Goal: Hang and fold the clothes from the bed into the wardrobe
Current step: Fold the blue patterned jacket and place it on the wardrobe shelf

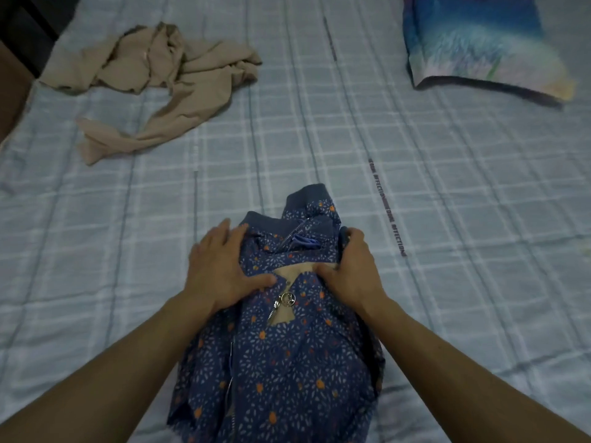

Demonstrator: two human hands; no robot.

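Observation:
A blue patterned jacket (281, 362) with orange and white specks, a ribbed collar and a metal zip pull lies bunched on the bed in front of me. My left hand (224, 266) lies flat on its left shoulder area, fingers spread and pressing the cloth. My right hand (348, 266) holds the jacket's right side near the collar, fingers curled round a fold of the fabric. A crumpled beige garment (160, 81) lies at the far left of the bed, apart from both hands.
The bed is covered by a pale blue checked sheet (447, 219). A blue and green printed pillow (479, 43) lies at the far right. Dark furniture (22, 24) and the bed's edge sit at the top left.

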